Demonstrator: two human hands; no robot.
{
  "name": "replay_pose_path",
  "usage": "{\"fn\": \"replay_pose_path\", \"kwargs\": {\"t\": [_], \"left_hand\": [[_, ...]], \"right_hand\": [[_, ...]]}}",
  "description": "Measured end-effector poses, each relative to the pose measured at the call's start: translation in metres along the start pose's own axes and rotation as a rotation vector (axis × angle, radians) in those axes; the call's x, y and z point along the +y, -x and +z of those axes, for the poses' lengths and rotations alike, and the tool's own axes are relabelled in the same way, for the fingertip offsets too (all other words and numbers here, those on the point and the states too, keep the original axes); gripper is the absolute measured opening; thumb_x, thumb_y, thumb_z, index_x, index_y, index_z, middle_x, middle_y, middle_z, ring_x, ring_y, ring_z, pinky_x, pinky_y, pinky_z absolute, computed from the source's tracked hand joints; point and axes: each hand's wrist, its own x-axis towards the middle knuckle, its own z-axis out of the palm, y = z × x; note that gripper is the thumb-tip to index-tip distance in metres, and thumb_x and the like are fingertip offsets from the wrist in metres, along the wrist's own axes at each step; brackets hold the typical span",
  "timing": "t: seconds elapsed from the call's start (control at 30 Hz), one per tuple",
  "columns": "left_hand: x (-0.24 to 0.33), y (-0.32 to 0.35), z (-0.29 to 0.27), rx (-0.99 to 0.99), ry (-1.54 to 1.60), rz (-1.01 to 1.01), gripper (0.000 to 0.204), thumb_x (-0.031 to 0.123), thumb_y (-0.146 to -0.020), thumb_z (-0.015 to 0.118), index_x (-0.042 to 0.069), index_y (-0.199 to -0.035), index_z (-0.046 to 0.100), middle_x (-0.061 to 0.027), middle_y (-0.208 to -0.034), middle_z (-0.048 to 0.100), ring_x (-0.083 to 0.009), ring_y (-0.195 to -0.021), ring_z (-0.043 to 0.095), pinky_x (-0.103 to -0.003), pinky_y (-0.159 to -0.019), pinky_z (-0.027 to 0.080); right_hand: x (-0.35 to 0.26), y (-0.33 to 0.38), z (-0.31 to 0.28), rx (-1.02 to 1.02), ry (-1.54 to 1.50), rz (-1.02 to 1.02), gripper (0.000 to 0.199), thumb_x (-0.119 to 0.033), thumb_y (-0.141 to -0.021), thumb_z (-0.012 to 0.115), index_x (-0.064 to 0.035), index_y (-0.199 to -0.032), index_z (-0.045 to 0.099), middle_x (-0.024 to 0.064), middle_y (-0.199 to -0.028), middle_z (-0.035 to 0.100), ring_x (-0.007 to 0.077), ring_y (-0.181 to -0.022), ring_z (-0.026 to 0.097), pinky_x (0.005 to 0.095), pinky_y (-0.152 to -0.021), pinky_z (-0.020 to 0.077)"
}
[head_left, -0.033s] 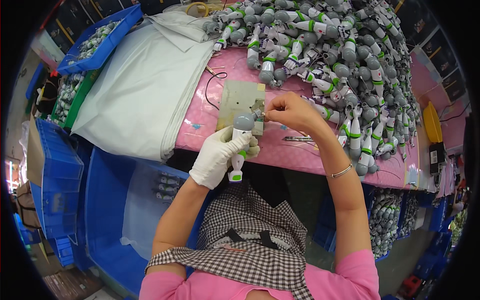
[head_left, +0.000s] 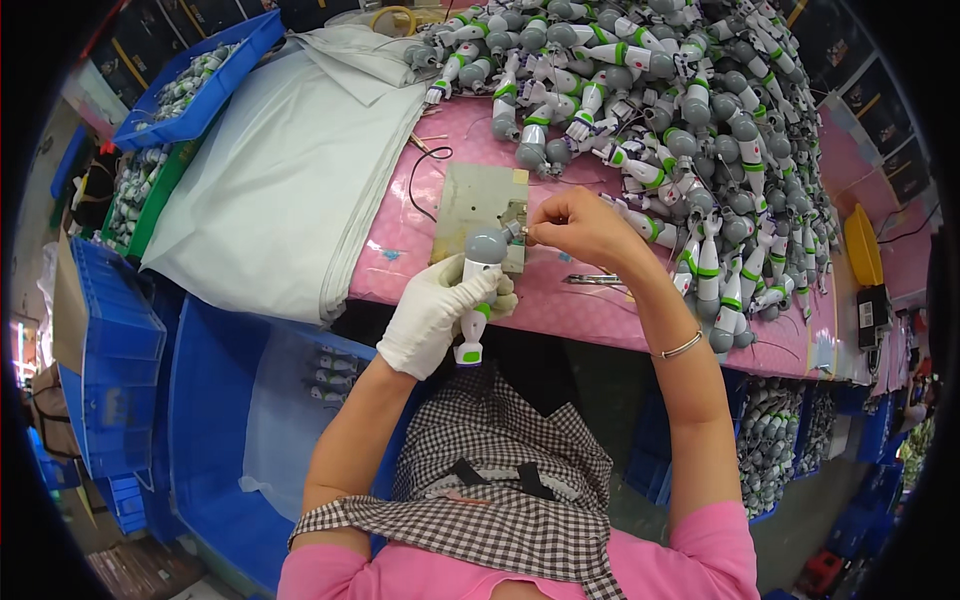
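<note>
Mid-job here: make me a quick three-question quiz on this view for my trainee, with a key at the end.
1. Multiple choice: What does the left hand hold?
A) a yellow plastic bowl
B) a white, grey and green plastic arm-shaped piece
C) a blue plastic tray
2. True or false: The right hand wears a white fabric glove.
3. Fill in the colour: The flat grey metal-looking plate lies on a shiny ____ table covering.

Key: 1. B; 2. false, it is bare; 3. pink.
</note>
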Motion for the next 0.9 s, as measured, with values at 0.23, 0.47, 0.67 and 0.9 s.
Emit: {"fn": "replay_pose_path", "kwargs": {"t": [0.23, 0.47, 0.67, 0.9], "left_hand": [[-0.003, -0.005, 0.003, 0.014, 0.022, 0.021, 0.029, 0.023, -0.088, 0.061, -0.002, -0.101, 0.054, -0.0071, -0.086, 0.059, -0.0164, -0.076, 0.061, -0.031, -0.073, 0.052], [0.001, 0.01, 0.001, 0.016, 0.039, 0.041, 0.027, 0.018, -0.087, 0.06, -0.001, -0.105, 0.054, -0.0042, -0.083, 0.058, -0.013, -0.072, 0.058, -0.026, -0.068, 0.049], [0.001, 0.056, -0.057, 0.572, -0.016, 0.525, 0.03, 0.009, -0.081, 0.062, 0.002, -0.108, 0.05, -0.0027, -0.073, 0.055, -0.0104, -0.058, 0.053, -0.023, -0.05, 0.043], [-0.076, 0.125, -0.23, 1.43, 0.226, 0.562, 0.02, 0.014, -0.084, 0.063, 0.006, -0.099, 0.053, -0.0036, -0.08, 0.053, -0.0128, -0.068, 0.053, -0.027, -0.061, 0.046]], "right_hand": [[-0.008, -0.012, -0.016, -0.111, 0.157, 0.073, 0.019, -0.018, -0.072, 0.062, 0.0008, -0.073, 0.066, -0.0014, -0.055, 0.052, 0.0063, -0.051, 0.042, 0.0258, -0.047, 0.0339], [-0.017, 0.002, -0.025, 0.008, -0.174, 0.133, 0.02, -0.02, -0.077, 0.062, -0.0005, -0.073, 0.066, 0.0019, -0.063, 0.061, 0.0075, -0.051, 0.052, 0.0222, -0.046, 0.0409], [0.019, -0.043, -0.079, 0.642, -1.106, -0.076, 0.03, -0.011, -0.086, 0.06, 0.0009, -0.112, 0.051, 0.0133, -0.102, 0.062, 0.0206, -0.079, 0.063, 0.0325, -0.074, 0.0538], [0.057, -0.125, -0.126, 0.214, -1.51, -0.259, 0.01, -0.012, -0.086, 0.06, -0.0019, -0.085, 0.059, 0.0141, -0.087, 0.065, 0.0246, -0.081, 0.065, 0.0355, -0.076, 0.0556]]}}
